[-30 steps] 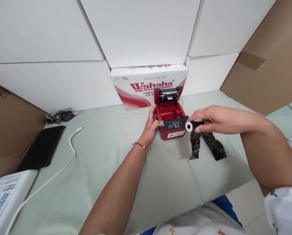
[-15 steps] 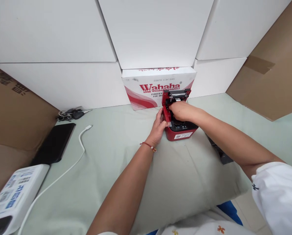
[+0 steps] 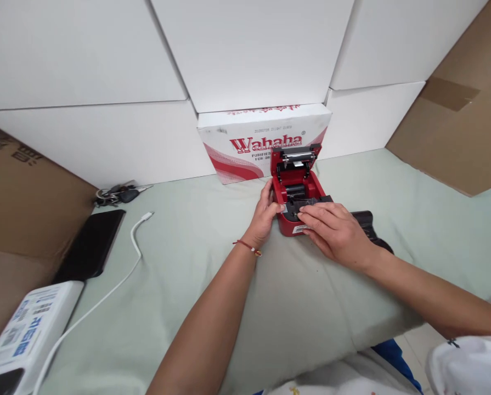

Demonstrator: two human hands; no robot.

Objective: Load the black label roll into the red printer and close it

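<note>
A small red label printer [image 3: 285,226] stands on the cloth with its lid [image 3: 297,159] raised. Inside it lies a black label roll [image 3: 295,192], and a black label strip [image 3: 309,203] runs from it over the front panel. My left hand [image 3: 264,215] is wrapped round the printer's left side, thumb at the front corner. At the front edge, my right hand [image 3: 331,230] is closed, fingers together over the strip's end, partly hiding the panel and the white sticker. Loose black label pieces [image 3: 364,220] lie to the right, partly behind my right hand.
A white and red Wahaha carton [image 3: 237,159] stands behind the printer, against white boxes [image 3: 261,49]. Brown cardboard [image 3: 446,137] rises at the right. On the left are keys [image 3: 122,193], a black phone-like slab [image 3: 92,244], a white cable [image 3: 134,236] and a white labelled device [image 3: 31,323].
My right hand carried the black roll from the right into the printer, then drew back to the front edge with the strip under its fingers. The left hand kept its hold on the printer.
</note>
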